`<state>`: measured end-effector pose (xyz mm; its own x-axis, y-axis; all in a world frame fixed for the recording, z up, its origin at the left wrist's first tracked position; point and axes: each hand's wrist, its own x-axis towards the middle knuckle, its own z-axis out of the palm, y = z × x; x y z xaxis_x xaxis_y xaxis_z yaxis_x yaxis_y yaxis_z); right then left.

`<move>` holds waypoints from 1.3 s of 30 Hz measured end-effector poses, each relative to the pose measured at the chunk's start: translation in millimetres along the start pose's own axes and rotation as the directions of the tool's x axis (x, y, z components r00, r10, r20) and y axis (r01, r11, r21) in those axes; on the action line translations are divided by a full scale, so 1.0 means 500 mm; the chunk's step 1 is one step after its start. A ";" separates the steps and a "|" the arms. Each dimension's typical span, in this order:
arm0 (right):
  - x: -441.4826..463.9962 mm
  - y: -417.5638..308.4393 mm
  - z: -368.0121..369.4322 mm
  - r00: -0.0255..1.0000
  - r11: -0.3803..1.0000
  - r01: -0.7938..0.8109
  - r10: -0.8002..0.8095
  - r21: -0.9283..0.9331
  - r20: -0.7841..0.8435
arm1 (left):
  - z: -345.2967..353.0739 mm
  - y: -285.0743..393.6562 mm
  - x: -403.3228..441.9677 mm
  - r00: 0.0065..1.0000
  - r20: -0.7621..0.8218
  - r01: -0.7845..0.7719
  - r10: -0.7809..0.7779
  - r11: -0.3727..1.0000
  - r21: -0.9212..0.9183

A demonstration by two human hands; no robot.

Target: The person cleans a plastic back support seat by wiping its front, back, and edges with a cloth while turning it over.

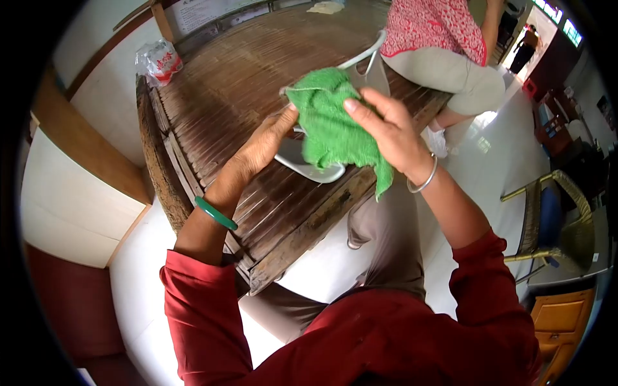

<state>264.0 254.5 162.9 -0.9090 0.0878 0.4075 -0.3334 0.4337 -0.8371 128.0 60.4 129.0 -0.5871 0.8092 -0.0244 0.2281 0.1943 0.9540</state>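
Observation:
A green cloth [338, 122] is held up in front of me between both hands, folded at the top, with one corner hanging down at the right. My left hand [267, 138] pinches its left edge, thumb upward and most fingers out of sight behind the cloth. On the other side, my right hand [393, 128] grips the cloth with the thumb on its front. Behind and below it lies a white curved-rimmed plastic thing [312, 172] on the slatted wooden platform [257, 77]. The cloth covers its middle, so I cannot tell its kind.
Another person [444, 64] in a red patterned top sits on the platform's right edge. A red-and-white plastic package [159, 62] rests at the far left corner. To the right stands a metal-framed chair [553, 225]. A distant person [526, 48] is near the bright doorway.

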 end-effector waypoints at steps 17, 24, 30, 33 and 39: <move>-0.252 0.217 -0.049 0.564 0.836 0.081 0.410 0.542 -0.717 | 0.033 -0.161 0.060 0.982 0.056 0.179 -0.183 0.981 0.067; -0.284 0.244 -0.021 0.601 0.838 -0.030 0.450 0.544 -0.660 | 0.037 -0.155 0.067 0.996 0.023 0.089 -0.086 0.975 -0.205; -0.282 0.230 0.023 0.668 0.832 -0.117 0.470 0.542 -0.577 | 0.017 -0.156 0.074 0.989 -0.034 0.125 -0.145 0.930 -0.346; -0.284 0.220 0.033 0.690 0.845 -0.130 0.453 0.519 -0.564 | 0.017 -0.128 0.071 0.988 -0.103 0.051 -0.111 0.883 -0.466; -0.286 0.213 0.032 0.688 0.835 -0.117 0.459 0.538 -0.562 | -0.057 -0.033 0.045 0.905 -0.418 -0.250 -0.084 0.690 -0.679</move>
<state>354.7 273.6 9.5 -0.6380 0.7633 0.1016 -0.3065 -0.1307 -0.9428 88.8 59.7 121.4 -0.8748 0.4839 0.0228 -0.2236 -0.4451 0.8671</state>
